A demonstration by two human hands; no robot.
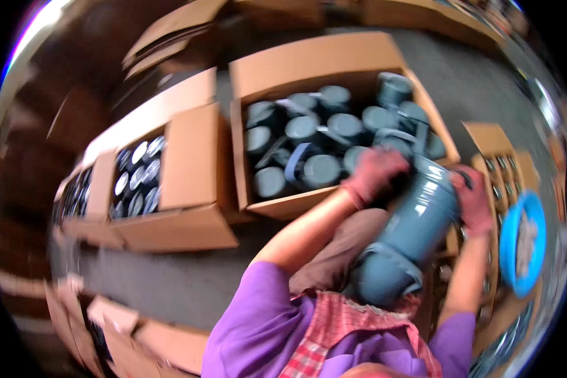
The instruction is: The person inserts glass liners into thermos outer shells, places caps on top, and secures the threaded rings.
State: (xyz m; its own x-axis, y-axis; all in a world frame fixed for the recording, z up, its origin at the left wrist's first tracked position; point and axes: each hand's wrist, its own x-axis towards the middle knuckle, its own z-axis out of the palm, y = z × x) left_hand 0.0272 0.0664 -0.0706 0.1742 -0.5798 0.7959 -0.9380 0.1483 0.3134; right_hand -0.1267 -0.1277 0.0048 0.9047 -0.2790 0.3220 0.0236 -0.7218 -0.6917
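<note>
The long cylinder (424,211) could slip if the gloved right hand (475,201), gripping its upper side, loosened — its surface looks slick. The gloved left hand (376,173) is near its upper end; blur hides whether it grips. Glossy blue-grey, the cylinder tilts beside an open carton (321,62) — a curved band (411,268) at its lower end.

Forearms (312,228) bent forward, gloved left hand (378,171) blurred, right hand (474,198) curled
</note>
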